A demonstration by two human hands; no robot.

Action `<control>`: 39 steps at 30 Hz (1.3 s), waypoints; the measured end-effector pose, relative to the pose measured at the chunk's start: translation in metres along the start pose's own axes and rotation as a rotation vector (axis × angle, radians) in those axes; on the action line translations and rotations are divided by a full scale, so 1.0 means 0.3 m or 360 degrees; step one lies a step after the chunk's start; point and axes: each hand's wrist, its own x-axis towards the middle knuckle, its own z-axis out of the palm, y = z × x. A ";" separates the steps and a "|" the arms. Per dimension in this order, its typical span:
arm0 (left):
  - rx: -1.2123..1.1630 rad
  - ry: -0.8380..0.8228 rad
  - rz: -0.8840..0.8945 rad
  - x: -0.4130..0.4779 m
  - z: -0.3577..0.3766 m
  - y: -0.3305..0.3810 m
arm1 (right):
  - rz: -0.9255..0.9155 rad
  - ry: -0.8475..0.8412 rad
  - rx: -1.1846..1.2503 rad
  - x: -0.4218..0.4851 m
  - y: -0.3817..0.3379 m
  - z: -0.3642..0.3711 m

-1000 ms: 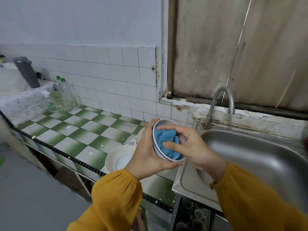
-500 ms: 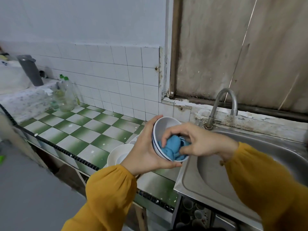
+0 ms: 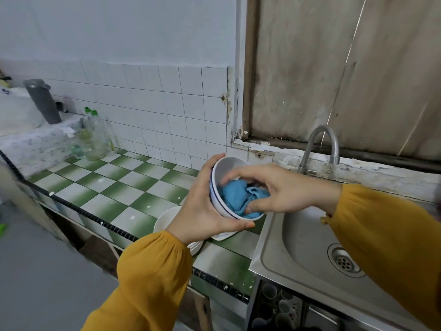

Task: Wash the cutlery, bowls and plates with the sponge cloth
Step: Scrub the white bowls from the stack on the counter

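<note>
Head view: the left hand (image 3: 200, 206) curls round a white bowl (image 3: 228, 166), holding it tilted on its side above the desk (image 3: 119, 187), just left of the sink (image 3: 298, 235). The right hand (image 3: 281, 189) pinches the blue sponge cloth (image 3: 238, 197) inside the bowl. White plates (image 3: 167, 218) sit stacked on the desk below the left hand.

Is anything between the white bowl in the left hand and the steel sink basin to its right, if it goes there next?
Nothing visible. The left hand grips the white blue-rimmed bowl just beside the rim of the steel sink; the right hand pinches the blue sponge cloth inside it. No object shows in the basin's visible part.
</note>
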 end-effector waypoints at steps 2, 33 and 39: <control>0.0005 -0.0005 -0.0035 0.003 0.011 -0.004 | 0.0085 0.0043 0.0210 -0.004 0.018 -0.001; 0.0319 -0.0087 0.0021 0.029 -0.011 -0.050 | -0.0211 0.0067 -0.0943 0.020 0.063 0.050; 0.0130 0.0115 -0.0027 0.021 0.063 -0.086 | 0.0143 0.1016 0.0895 0.065 0.019 0.161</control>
